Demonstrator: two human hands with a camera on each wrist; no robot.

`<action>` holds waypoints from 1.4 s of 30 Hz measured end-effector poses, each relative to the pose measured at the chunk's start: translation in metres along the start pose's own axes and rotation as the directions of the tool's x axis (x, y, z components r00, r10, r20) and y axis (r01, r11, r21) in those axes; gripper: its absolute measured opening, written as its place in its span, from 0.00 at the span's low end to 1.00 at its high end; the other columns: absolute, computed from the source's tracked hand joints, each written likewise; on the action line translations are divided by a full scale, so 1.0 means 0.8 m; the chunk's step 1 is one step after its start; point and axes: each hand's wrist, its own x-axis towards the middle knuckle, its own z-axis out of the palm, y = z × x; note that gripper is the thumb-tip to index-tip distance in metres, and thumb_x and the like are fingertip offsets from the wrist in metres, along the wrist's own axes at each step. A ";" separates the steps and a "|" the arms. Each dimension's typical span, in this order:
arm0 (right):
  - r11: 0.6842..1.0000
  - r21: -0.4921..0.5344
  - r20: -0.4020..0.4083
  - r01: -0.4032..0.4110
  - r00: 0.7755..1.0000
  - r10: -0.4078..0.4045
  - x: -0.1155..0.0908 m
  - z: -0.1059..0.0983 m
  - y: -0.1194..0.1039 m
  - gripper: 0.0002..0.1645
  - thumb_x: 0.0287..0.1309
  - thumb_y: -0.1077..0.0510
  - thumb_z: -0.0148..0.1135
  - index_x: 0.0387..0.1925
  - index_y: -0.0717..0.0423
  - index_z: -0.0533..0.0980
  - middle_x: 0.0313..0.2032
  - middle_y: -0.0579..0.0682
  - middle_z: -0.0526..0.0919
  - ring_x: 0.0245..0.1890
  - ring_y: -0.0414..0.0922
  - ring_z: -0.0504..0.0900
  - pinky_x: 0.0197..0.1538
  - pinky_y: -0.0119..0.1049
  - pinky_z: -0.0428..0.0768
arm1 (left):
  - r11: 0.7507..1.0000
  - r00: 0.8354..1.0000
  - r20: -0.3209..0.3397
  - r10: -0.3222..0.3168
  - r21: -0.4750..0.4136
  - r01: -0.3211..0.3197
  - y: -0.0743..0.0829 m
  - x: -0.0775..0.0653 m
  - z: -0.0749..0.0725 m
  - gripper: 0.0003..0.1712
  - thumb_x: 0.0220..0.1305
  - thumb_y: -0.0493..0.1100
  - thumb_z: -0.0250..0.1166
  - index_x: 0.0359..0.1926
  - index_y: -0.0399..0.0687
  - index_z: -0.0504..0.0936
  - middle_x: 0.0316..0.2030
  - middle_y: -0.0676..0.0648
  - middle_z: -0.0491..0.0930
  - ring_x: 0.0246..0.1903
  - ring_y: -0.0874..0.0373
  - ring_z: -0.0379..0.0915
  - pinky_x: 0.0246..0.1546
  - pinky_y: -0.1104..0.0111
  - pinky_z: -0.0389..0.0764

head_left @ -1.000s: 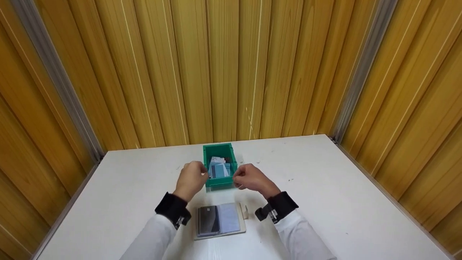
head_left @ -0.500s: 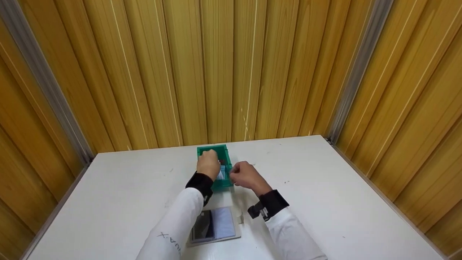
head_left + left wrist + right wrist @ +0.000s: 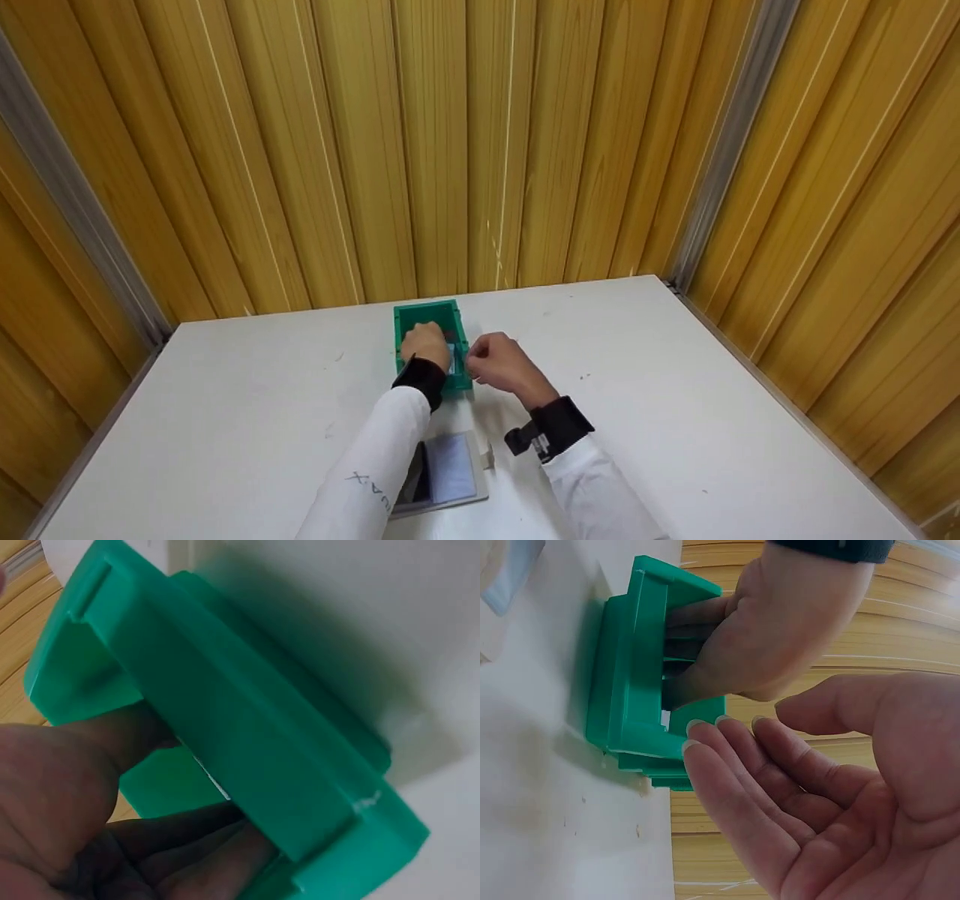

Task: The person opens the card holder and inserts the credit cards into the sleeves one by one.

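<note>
My left hand (image 3: 426, 346) reaches down into a green plastic bin (image 3: 424, 308), thumb and fingers apart. In the left wrist view its fingertips pass out of sight behind the bin wall (image 3: 217, 712), and a thin white edge (image 3: 212, 778) shows between thumb and fingers. I cannot tell whether they hold a card. A light-blue card (image 3: 452, 358) shows inside, beside that hand. At the bin's right rim is my right hand (image 3: 504, 363); in the right wrist view its fingers are loosely bent and hold nothing.
Nearer me on the white table (image 3: 247, 420), an opened card holder (image 3: 453, 466) with clear sleeves lies flat, its left part hidden under my left sleeve (image 3: 360, 472). A small clasp tab (image 3: 484, 450) sticks out on its right. Wood-pattern walls (image 3: 435, 150) stand behind the table.
My left hand has moved from the bin's left front edge to inside it, covering most of the cards. The right hand stays by the right rim. The whole view has shifted slightly.
</note>
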 end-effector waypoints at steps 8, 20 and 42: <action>0.999 -0.003 0.010 0.033 0.999 -0.033 -0.002 0.008 0.003 0.09 0.61 0.59 0.59 0.38 0.58 0.82 0.33 0.52 0.87 0.28 0.39 0.83 0.36 0.33 0.85 | 0.999 0.999 -0.032 0.008 0.042 -0.007 0.005 0.000 0.008 0.16 0.65 0.40 0.68 0.52 0.40 0.85 0.50 0.38 0.87 0.48 0.48 0.85 0.50 0.55 0.87; 1.000 0.005 0.014 0.025 1.000 -0.025 -0.008 0.004 -0.003 0.08 0.61 0.58 0.59 0.35 0.55 0.83 0.33 0.50 0.87 0.31 0.40 0.84 0.38 0.34 0.85 | 0.991 0.997 -0.069 0.045 0.126 -0.036 0.000 -0.007 0.007 0.15 0.67 0.37 0.66 0.53 0.40 0.83 0.52 0.38 0.84 0.54 0.46 0.82 0.55 0.54 0.84; 1.000 0.012 0.019 0.002 1.000 -0.002 -0.008 -0.012 -0.001 0.09 0.61 0.59 0.58 0.38 0.58 0.82 0.34 0.54 0.87 0.32 0.43 0.84 0.39 0.33 0.83 | 0.855 0.880 -0.447 0.160 -0.382 -0.350 -0.052 -0.088 -0.062 0.09 0.66 0.39 0.66 0.31 0.39 0.89 0.29 0.41 0.89 0.30 0.53 0.86 0.33 0.58 0.86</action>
